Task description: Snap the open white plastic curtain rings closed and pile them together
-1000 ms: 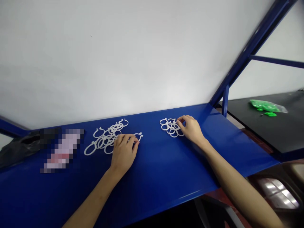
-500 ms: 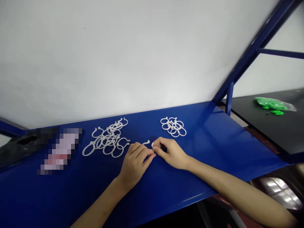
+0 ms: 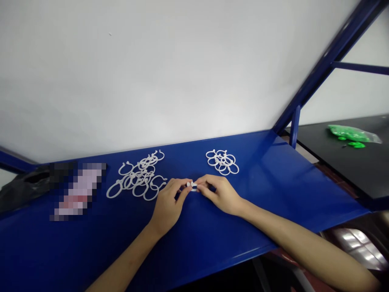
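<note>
White rings, blue tabletop (plain), green pieces

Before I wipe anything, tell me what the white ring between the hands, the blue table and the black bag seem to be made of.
White ring: probably plastic; evenly white, with molded-looking ends, its finish too small to judge. Blue table: likely painted metal, glossy, with light streaking along its front edge; coated board possible. Black bag: seemingly thin plastic, slightly shiny, softly creased.
</note>
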A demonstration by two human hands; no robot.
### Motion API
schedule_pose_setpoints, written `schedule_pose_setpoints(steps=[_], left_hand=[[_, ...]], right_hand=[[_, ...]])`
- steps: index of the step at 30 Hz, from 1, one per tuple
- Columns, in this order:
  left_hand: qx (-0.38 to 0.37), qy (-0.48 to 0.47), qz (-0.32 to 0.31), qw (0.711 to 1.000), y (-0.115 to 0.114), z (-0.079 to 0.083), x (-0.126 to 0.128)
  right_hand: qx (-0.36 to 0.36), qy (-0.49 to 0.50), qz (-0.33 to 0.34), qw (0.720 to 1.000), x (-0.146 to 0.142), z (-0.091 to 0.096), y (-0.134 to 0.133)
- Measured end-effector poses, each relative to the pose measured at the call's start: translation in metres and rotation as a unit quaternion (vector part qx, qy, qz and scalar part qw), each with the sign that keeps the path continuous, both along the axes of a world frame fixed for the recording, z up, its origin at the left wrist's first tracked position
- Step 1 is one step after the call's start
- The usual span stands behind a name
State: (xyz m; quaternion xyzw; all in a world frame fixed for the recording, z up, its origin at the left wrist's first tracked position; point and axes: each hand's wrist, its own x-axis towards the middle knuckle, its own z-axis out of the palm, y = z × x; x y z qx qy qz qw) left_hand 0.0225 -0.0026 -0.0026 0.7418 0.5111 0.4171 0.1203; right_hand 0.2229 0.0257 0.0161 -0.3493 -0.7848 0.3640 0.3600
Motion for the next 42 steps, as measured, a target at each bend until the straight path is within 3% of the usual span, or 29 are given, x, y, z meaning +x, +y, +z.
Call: schedule_pose_setpoints(steps=[7, 12, 17, 20, 22, 25, 28, 33, 42], left_hand=[[0.108, 0.036, -0.010, 0.993, -0.008, -0.002, 0.003], [0.203, 0.055, -0.053, 0.976, -0.014, -0.002, 0.003], [0.208, 0.079, -0.064, 0.973, -0.010, -0.002, 0.004], [0.157, 0.131, -0.014, 0.979, 0.000, 0.001, -0.003], [0.112, 0.179, 0.045, 0.976, 0.008, 0.003, -0.015], [0.066, 0.254, 0.125, 0.957, 0.014, 0.003, -0.036], [0.034, 0.312, 0.153, 0.937, 0.015, 0.001, -0.051], [0.016, 0.316, 0.144, 0.938, 0.011, -0.004, -0.049], [0.016, 0.220, 0.096, 0.971, 0.010, -0.005, -0.041]], right_hand=[[0.067, -0.003, 0.054, 0.996, 0.004, -0.004, -0.003], [0.142, -0.041, 0.074, 0.986, 0.005, -0.006, -0.011], [0.189, -0.084, 0.087, 0.975, 0.004, -0.008, -0.009], [0.208, -0.083, 0.036, 0.974, 0.007, -0.004, 0.004], [0.226, -0.094, -0.046, 0.968, 0.014, -0.003, 0.020], [0.248, -0.145, -0.207, 0.935, 0.031, -0.006, 0.049], [0.248, -0.183, -0.277, 0.910, 0.048, -0.014, 0.073], [0.238, -0.205, -0.278, 0.908, 0.055, -0.022, 0.085], [0.249, -0.171, -0.278, 0.912, 0.053, -0.010, 0.068]])
